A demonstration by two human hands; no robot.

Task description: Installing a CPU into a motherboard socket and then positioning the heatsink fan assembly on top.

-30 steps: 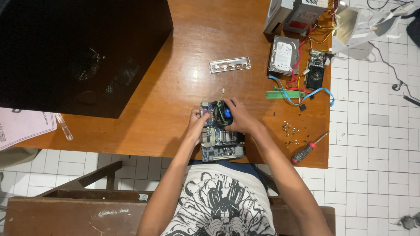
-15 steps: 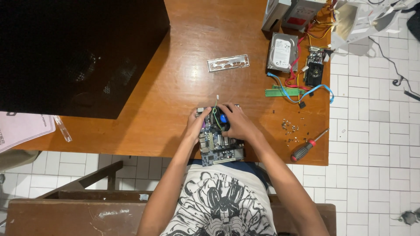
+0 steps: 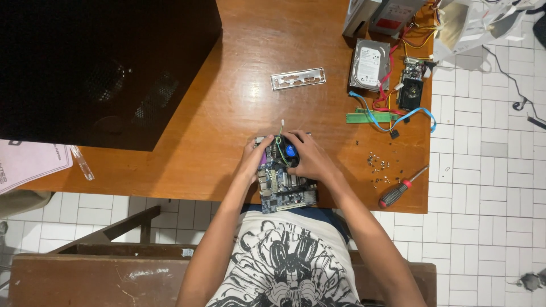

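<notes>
Both hands have slid slightly nearer on the green rectangular motherboard point(image 3: 282, 179), which lies at the near edge of the brown wooden tabletop point(image 3: 227, 113); the work is still on its cooler end. Left hand point(image 3: 253, 161) grips the board's left edge, while right hand point(image 3: 307, 159) curls over the black fan with a blue centre point(image 3: 284, 150), fingers pressing. Right lies a red-handled screwdriver point(image 3: 400, 191), farther off a silver metal backplate point(image 3: 298, 79) and a grey hard drive point(image 3: 369, 65).
</notes>
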